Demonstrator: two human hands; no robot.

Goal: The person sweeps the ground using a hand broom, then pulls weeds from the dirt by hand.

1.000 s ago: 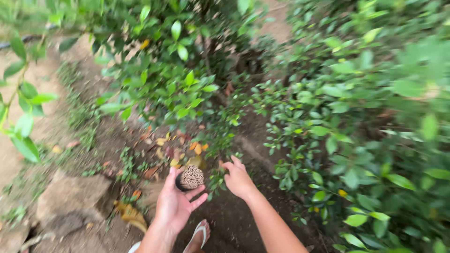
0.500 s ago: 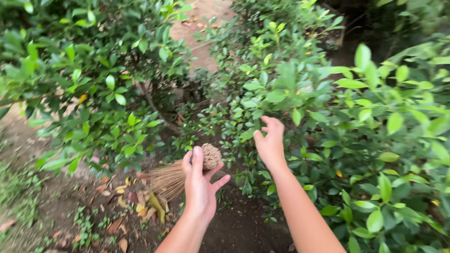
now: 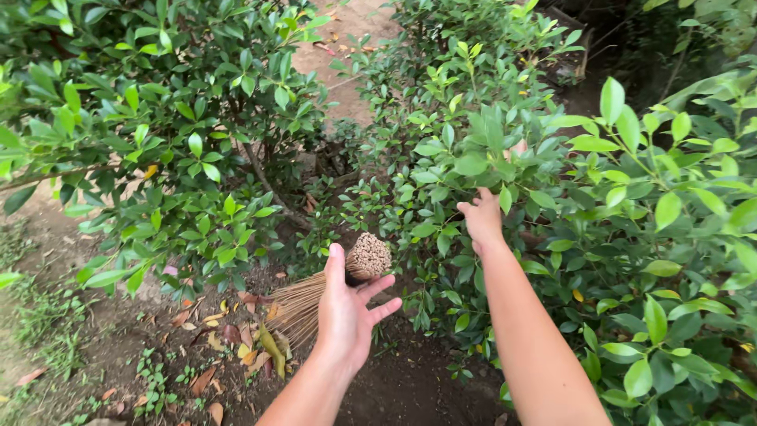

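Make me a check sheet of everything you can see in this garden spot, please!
Surface: bare dark soil between the shrubs.
Job's things: stick broom, its bundled end up at the left hand, its bristles fanned down toward the soil.
Clutter: fallen brown and yellow leaves lying under the bristles.
Hands: left hand grips the broom; right hand reaches into the bush, fingers partly hidden by leaves.
Cables: nothing seen.
Surroundings: another green bush on the left, sandy path behind.

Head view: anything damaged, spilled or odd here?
Nothing stands out. The left hand holds a stick broom by its bundled end, the right hand is in the shrub, and fallen leaves lie on soil.
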